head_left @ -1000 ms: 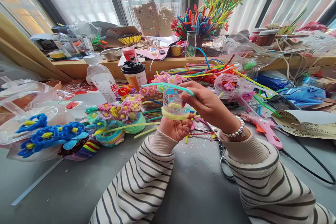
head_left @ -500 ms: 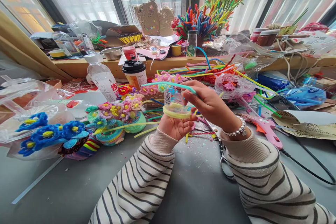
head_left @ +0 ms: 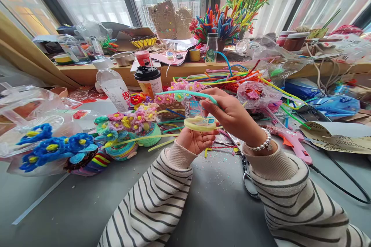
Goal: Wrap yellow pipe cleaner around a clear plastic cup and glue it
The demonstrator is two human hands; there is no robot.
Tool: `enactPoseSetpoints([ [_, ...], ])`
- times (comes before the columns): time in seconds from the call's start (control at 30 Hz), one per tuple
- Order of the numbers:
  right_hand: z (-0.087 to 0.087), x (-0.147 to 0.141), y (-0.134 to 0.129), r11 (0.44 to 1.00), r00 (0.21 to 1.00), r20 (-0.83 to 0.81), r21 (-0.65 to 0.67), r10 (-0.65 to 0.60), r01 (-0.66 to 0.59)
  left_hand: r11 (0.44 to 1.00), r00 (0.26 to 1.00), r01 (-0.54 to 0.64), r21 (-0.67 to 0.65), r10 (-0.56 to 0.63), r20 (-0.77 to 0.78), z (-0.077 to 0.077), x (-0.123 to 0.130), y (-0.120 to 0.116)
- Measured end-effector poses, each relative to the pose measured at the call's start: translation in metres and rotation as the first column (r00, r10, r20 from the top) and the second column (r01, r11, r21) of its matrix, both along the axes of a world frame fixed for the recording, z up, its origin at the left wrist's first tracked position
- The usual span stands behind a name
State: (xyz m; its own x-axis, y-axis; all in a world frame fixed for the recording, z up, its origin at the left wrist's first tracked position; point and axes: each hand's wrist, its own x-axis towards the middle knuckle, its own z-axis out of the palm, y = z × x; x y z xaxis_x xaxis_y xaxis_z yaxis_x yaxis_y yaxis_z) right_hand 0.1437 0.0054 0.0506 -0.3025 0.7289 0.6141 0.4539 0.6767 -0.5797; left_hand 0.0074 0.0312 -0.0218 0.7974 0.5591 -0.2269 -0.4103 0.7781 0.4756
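A clear plastic cup piece (head_left: 194, 109) with a printed label and a pale yellow band (head_left: 199, 125) round its base rests on my left hand (head_left: 195, 141), which supports it from below with curled fingers. My right hand (head_left: 228, 112) pinches a light turquoise pipe cleaner (head_left: 185, 92) between thumb and fingers. The strip stretches leftward above the cup, its far end free. A pale yellow strip (head_left: 142, 138) runs left from near the cup's base. Part of the cup's right side is hidden behind my right fingers.
Pipe-cleaner flowers (head_left: 58, 146), a water bottle (head_left: 111, 85) and a lidded paper cup (head_left: 148, 81) stand left. Scissors (head_left: 247, 177) and a pink glue gun (head_left: 295, 144) lie right. Loose pipe cleaners (head_left: 232, 79) spread behind my hands, below a sill holding a glass bottle (head_left: 211, 48).
The cup piece with its yellow band has shifted slightly right and tilted on my left hand. My right hand and the turquoise strip have hardly moved.
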Motion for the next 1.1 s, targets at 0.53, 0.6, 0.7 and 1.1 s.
enactPoseSetpoints([
  [0.53, 0.002, 0.016, 0.006, 0.999, 0.998, 0.051, 0.005, -0.033, 0.033, 0.938, 0.912, -0.333, 0.098, 0.295, 0.284, 0.010, 0.002, -0.014],
  [0.6, 0.003, 0.016, 0.005, 1.000, 0.998, 0.054, 0.012, -0.024, 0.024, 0.928, 0.908, -0.347, 0.134, 0.297, 0.294, 0.009, 0.002, -0.014],
  [0.7, 0.003, 0.017, 0.006, 1.000, 0.998, 0.055, 0.021, -0.010, 0.009, 0.917, 0.906, -0.360, 0.172, 0.300, 0.299, 0.010, 0.003, -0.014],
  [1.1, 0.000, 0.020, 0.006, 0.995, 0.996, 0.050, -0.064, -0.068, 0.071, 0.612, 0.682, -0.676, 0.410, 0.731, 0.034, 0.011, 0.010, -0.015],
])
